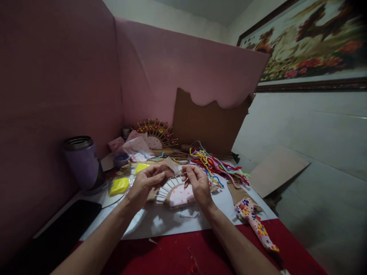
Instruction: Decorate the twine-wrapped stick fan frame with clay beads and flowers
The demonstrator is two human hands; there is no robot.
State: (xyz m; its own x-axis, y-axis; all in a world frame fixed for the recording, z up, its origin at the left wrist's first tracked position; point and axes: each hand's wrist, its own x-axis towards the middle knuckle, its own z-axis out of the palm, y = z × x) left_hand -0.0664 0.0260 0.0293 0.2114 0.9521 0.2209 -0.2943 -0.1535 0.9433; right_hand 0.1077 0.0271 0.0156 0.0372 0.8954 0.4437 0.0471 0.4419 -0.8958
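A fan-shaped craft piece (pixel 181 195) lies between my hands over the white paper. Pale sticks radiate from its half-round centre, which is covered in white cloth with pink dots. My left hand (pixel 147 181) is closed at the upper left of the fan, thumb against the fingers; a small brownish sheet (pixel 172 165) shows just past its fingertips. On the other side, my right hand (pixel 197 183) pinches with thumb and forefinger by the upper tips of the sticks. What sits in either pinch is too small or hidden to make out.
A similar decorated fan (pixel 155 131) stands at the back. Coloured pipe cleaners (pixel 215 162) are heaped to the right, near a flower-patterned glue gun-like object (pixel 256 225). At left are a purple tumbler (pixel 83 164), a dark phone-like slab (pixel 73 221) and yellow packets (pixel 119 186). Cardboard (pixel 209 126) leans behind.
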